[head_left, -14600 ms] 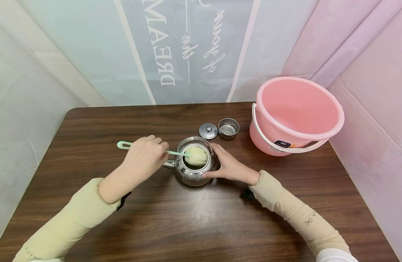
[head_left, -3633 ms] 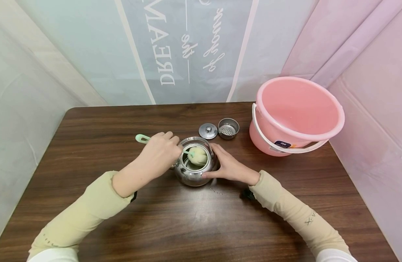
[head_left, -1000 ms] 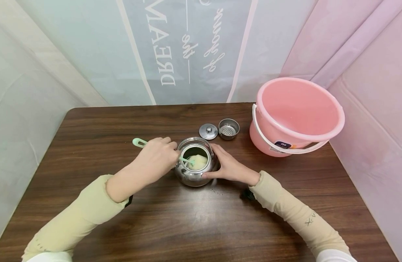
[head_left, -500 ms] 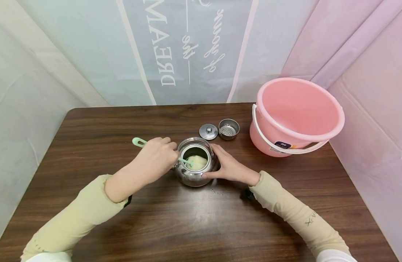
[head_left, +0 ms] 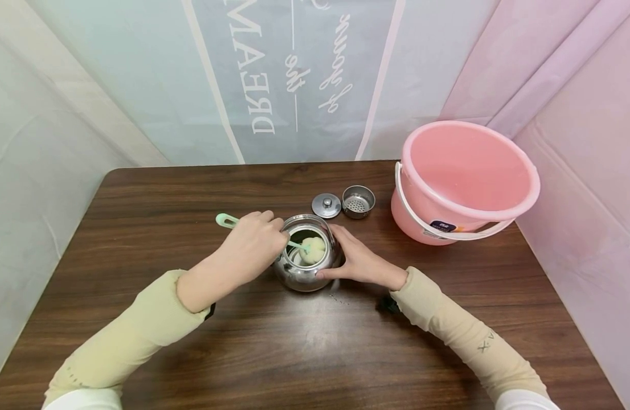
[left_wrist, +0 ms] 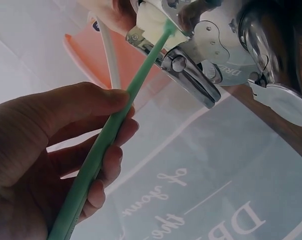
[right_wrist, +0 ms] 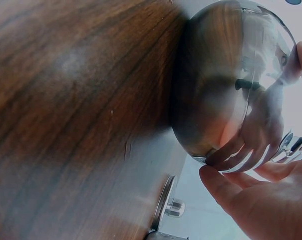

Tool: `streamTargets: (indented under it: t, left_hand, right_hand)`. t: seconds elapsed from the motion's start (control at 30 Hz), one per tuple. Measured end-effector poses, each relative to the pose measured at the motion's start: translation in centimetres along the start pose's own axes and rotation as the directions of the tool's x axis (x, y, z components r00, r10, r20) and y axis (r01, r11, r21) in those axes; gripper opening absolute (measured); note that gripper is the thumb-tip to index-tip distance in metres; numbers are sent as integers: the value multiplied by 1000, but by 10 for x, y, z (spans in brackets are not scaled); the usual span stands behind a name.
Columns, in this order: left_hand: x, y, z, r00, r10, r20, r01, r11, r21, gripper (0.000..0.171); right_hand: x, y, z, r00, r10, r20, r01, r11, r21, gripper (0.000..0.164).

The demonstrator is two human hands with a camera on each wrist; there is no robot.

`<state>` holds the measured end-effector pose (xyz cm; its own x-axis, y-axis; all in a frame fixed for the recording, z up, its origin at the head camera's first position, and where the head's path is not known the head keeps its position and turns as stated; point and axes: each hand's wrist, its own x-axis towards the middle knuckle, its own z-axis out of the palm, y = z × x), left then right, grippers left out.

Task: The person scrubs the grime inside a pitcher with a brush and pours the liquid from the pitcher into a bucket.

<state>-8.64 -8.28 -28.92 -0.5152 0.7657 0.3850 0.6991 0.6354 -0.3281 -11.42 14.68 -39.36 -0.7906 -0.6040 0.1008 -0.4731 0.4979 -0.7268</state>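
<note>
1. The left hand (head_left: 253, 245) is held above the left side of the kettle (head_left: 301, 280), its back turned up and its forearm angled in from the lower left; the handle of the brush (left_wrist: 99, 147) is gripped between thumb and curled fingers.
2. The right hand (head_left: 363, 262) is curved around the kettle's right side, with the thumb set on the near wall and the fingers wrapped toward the far wall.
3. The two hands are set apart, the kettle's mouth lying between them.
4. In the head view, the brush's long axis is slanted from upper left to lower right: the looped end (head_left: 225, 220) is pointed outward past the left hand, and the pale head (head_left: 313, 251) is directed inside the kettle.
5. The kettle is stood upright on the brown table (head_left: 305, 353), its round mouth turned upward.
6. Just beyond it, the lid (head_left: 326, 205) and the strainer cup (head_left: 359, 203) are placed side by side; the pink bucket (head_left: 422, 219) is stood farther right.
</note>
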Motion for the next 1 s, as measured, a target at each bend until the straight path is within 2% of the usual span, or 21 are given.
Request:
streamTargets:
  t: [0.3, 0.53, 0.77, 1.0]
  left_hand:
    - [0, 1, 1, 1000, -29, 6, 29, 999, 13, 24]
    - [-1, 1, 1, 999, -45, -9, 46, 998, 53, 28]
    - [-2, 7, -4, 998, -65, -2, 65, 993, 102, 33]
    - [-4, 12, -9, 997, -80, 14, 78, 989, 126, 31]
  right_hand:
    - [0, -1, 0, 1000, 1, 1, -1, 1000, -4, 94]
    - [0, -1, 0, 1000, -10, -3, 10, 1000, -10, 94]
    - [0, -1, 0, 1000, -18, -7, 18, 1000, -13, 93]
    - [1, 0, 1, 1000, -27, -13, 27, 999, -17, 91]
